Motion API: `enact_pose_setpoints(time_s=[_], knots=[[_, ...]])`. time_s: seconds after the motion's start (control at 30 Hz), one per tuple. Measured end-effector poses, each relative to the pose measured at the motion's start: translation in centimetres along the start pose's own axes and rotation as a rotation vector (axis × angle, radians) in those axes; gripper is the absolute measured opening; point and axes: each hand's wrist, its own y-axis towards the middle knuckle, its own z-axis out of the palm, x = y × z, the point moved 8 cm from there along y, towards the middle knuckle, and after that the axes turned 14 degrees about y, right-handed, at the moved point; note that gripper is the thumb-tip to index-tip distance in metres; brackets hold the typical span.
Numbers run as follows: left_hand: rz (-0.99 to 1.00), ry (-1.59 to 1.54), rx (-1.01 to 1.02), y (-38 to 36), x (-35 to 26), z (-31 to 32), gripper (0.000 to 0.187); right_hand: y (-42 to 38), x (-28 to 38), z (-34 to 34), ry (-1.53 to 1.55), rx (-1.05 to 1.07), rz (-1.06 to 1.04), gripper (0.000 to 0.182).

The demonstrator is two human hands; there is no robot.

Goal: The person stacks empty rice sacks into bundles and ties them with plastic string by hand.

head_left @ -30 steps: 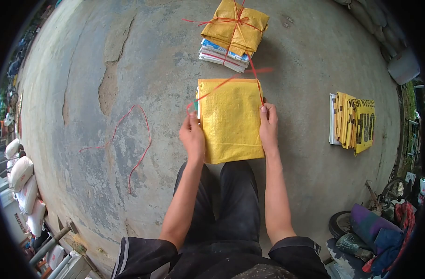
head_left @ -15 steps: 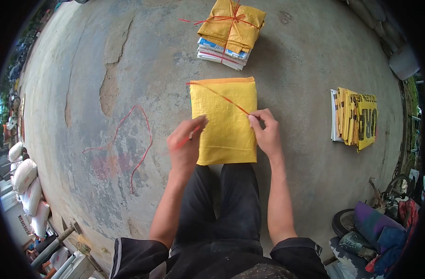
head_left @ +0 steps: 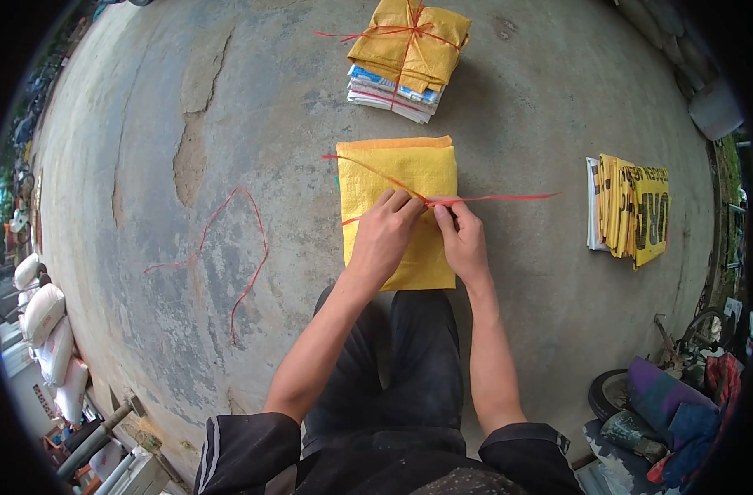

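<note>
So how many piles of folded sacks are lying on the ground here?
3: one yellow pile under both hands, a tied bundle beyond it, and a printed yellow stack off to the right. Others may lie outside the view.

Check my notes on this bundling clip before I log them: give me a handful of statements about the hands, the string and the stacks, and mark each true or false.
1. Both hands, the left hand and the right hand, meet over the yellow sack bundle. True.
2. The red string held at the fingers trails off to the person's left. False: its free end runs out to the right over the concrete floor.
3. The tied bundle farther away has red string crossed over it. True.
4. The loose red string on the floor lies on top of the folded printed sacks. False: it lies apart, on the other side.
</note>
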Motion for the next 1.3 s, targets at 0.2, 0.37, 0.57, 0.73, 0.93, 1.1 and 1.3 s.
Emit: enact_pose_setpoints(time_s=[0.2, 0.37, 0.57, 0.73, 0.93, 1.1, 1.3], knots=[[0.015, -0.036, 0.024, -0.2, -0.2, 0.3, 0.015, 0.0, 0.5, 0.3, -0.035, -0.01, -0.08, 0.021], [-0.528, -0.78, 0.16, -1.5, 4.0, 2.5, 0.03, -0.1, 0.2, -0.5, 0.07, -0.014, -0.028, 0.024], [-0.663, -0.94, 0.562, -1.8, 4.1, 1.2, 0.044, -0.5, -0.5, -0.5, 0.428, 0.226, 0.134, 0.021], [-0.375, -0.655, 0.7, -1.5, 3.2, 0.4, 0.026, -0.6, -0.3, -0.1, 0.411, 0.368, 0.239, 0.011], [-0.495, -0.519, 0.568, -0.8, 3.7, -1.4, 0.032, -0.3, 3.8, 0.6, -0.197, 0.178, -0.229, 0.007], [-0.508, -0.551, 0.743, -1.8, 3.5, 1.3, 0.035, -1.6, 4.0, 1.2, -0.322, -0.098, -0.51, 0.015], [-0.593, -0.604, 0.554, -1.6, 4.3, 2.1, 0.029, -3.4, 4.6, 1.3, -0.517, -0.223, -0.72, 0.016]])
